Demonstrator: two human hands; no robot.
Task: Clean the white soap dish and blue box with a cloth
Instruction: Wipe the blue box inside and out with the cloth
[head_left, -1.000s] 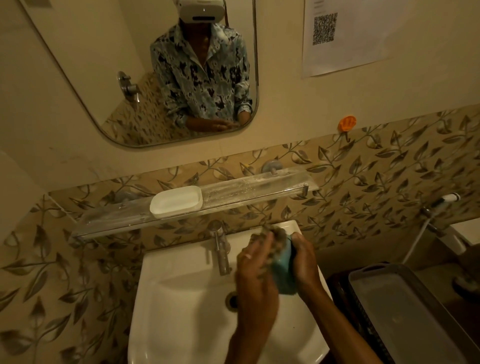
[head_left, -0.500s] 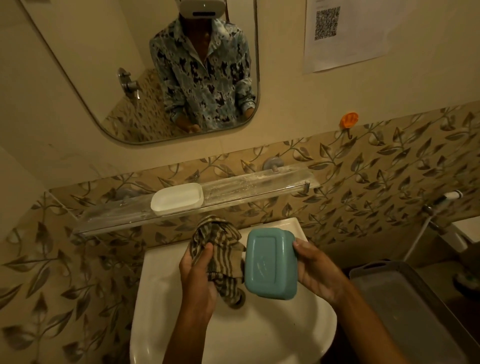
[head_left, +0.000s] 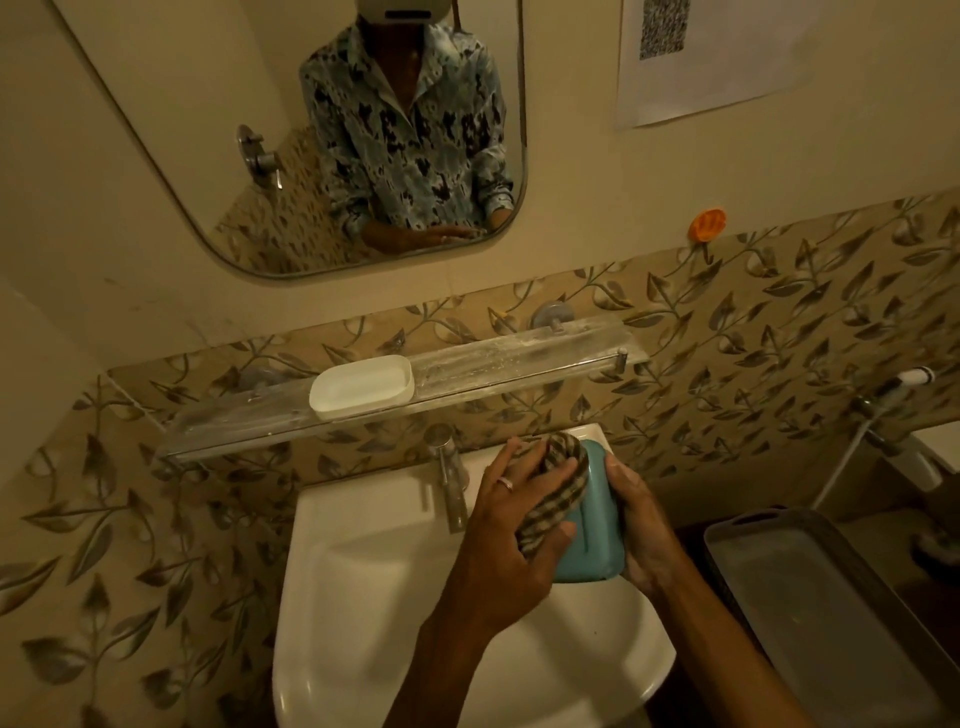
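Over the right side of the white sink (head_left: 363, 597), my right hand (head_left: 644, 535) holds the blue box (head_left: 597, 525) on edge from the right. My left hand (head_left: 509, 530), a ring on one finger, presses a bunched striped cloth (head_left: 558, 483) against the box's left face and covers part of it. The white soap dish (head_left: 362, 387) sits untouched on the glass shelf (head_left: 519, 353) above the tap.
A chrome tap (head_left: 449, 478) stands at the back of the sink, just left of my hands. A grey tray (head_left: 810, 597) lies at the lower right. A mirror (head_left: 182, 130) hangs above, an orange hook (head_left: 706, 224) on the wall, a hand spray (head_left: 898, 384) at far right.
Half a second ago the cloth hung in my left hand, apart from the box. My left hand has since moved right and pressed the cloth onto the box, which has turned edge-on.
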